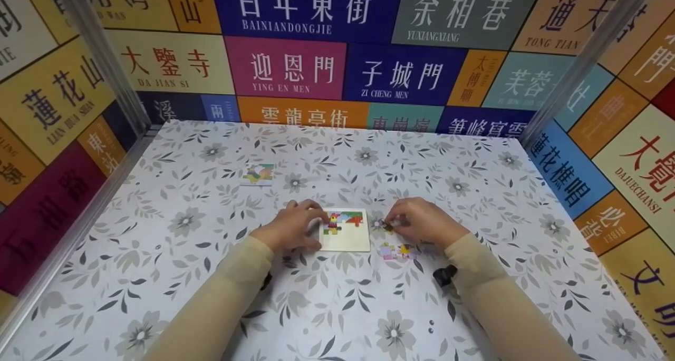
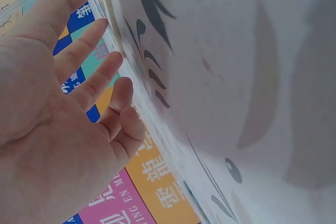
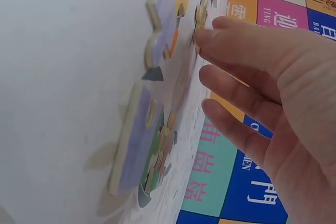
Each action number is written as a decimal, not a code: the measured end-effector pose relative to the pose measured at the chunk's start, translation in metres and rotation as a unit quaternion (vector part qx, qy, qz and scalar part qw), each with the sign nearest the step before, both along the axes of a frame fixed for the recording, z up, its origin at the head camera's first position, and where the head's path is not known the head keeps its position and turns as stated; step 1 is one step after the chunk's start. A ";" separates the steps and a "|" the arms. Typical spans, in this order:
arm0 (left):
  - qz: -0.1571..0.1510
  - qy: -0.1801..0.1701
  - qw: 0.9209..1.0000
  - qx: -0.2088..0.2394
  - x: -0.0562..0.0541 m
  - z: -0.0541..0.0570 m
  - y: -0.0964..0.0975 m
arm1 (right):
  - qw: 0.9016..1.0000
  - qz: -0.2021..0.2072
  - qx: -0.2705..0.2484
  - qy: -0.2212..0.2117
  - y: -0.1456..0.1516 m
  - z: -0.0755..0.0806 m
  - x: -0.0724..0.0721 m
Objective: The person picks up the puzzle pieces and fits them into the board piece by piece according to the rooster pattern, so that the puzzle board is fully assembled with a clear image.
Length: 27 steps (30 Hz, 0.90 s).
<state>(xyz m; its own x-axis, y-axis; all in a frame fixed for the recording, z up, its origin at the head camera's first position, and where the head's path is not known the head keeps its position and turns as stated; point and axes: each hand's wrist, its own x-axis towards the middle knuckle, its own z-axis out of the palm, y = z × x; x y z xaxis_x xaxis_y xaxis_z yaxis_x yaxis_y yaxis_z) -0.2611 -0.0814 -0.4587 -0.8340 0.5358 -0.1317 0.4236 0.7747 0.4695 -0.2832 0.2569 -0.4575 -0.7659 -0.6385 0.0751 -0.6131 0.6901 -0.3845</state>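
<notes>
A small white puzzle board point(image 1: 348, 242) lies flat on the table, with colourful joined pieces point(image 1: 345, 218) along its top and left side. My left hand point(image 1: 295, 226) rests at the board's left edge, its index finger and thumb touching it; in the left wrist view the fingers are spread and loosely bent. Right of the board, my right hand point(image 1: 426, 223) pinches a small dark and yellow puzzle piece point(image 1: 388, 227) between thumb and index finger, close over the tabletop. Loose lilac-edged puzzle pieces point(image 3: 131, 142) lie just below that hand.
A small picture card point(image 1: 257, 175) lies on the table behind and left of the board. The tabletop point(image 1: 184, 282) has a grey flower and leaf pattern. Panels with large lettering point(image 1: 287, 68) stand along its back and sides, with clear posts at the rear corners.
</notes>
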 end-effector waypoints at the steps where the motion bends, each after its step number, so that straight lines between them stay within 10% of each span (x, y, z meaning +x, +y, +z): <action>1: 0.000 -0.001 1.000 -0.002 0.000 0.000 0.000 | 1.000 -0.002 -0.001 0.000 0.000 0.000 0.000; 27: -0.004 0.009 1.000 -0.002 0.001 0.001 0.000 | 1.000 0.001 -0.007 0.002 -0.031 0.004 0.009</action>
<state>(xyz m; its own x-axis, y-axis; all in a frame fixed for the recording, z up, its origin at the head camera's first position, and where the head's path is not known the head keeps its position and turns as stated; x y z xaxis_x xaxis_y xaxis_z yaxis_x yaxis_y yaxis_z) -0.2603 -0.0818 -0.4582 -0.8317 0.5424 -0.1190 0.4388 0.7733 0.4577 -0.2746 0.2255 -0.4535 -0.7639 -0.6394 0.0875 -0.6166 0.6831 -0.3915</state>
